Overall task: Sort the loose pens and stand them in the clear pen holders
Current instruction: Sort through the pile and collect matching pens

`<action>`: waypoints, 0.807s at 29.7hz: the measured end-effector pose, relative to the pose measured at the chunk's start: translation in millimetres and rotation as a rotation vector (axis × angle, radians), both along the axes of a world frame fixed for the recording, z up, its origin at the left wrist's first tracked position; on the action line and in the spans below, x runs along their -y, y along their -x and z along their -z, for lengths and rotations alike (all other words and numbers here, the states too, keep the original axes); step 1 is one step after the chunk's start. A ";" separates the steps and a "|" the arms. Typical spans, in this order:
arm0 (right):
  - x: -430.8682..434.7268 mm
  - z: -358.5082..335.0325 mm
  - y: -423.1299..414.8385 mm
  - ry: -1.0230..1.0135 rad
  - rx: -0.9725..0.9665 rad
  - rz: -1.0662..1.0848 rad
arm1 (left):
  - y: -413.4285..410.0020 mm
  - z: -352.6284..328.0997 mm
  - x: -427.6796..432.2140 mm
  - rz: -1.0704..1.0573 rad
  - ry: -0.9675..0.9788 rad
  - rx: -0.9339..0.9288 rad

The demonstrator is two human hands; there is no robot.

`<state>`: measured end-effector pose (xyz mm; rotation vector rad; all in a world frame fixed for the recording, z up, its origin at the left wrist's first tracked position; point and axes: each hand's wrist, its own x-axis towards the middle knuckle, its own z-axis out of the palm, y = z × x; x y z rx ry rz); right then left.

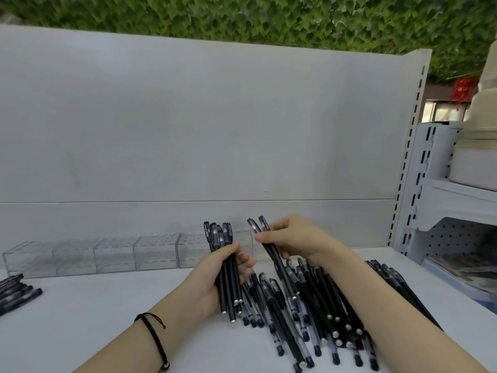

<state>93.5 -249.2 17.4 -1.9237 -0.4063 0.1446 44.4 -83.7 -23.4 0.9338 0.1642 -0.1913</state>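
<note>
Now your left hand [212,275] grips a bundle of black pens [219,235] and your right hand [295,240] pinches two pens [273,258] above the loose pile [309,305]. The bundle partly hides the clear pen holders [115,255] behind it.

Bare shelf [94,319] lies open between a small heap [16,292] at the left edge and the big pile [309,305] centre-right. Above the holders [115,254] by the back panel [188,117] the way is open, except at the rightmost, where the left hand [212,275] with its bundle [228,292] and the right hand [293,240] with two pens [270,254] stand in front.
</note>
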 end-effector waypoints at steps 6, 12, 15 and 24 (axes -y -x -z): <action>-15.9 2.0 7.4 -0.236 -0.018 -0.060 | 8.6 -5.3 0.4 0.244 -0.056 0.064; -18.3 3.5 9.3 -0.114 0.097 0.028 | 7.7 -2.9 -1.1 0.272 -0.153 0.151; -20.7 4.5 13.3 -0.070 0.126 0.016 | 7.4 -1.2 0.3 0.274 -0.164 0.179; 9.2 -0.6 15.1 0.722 0.175 -0.035 | 2.4 -4.0 -6.6 0.132 -0.070 0.112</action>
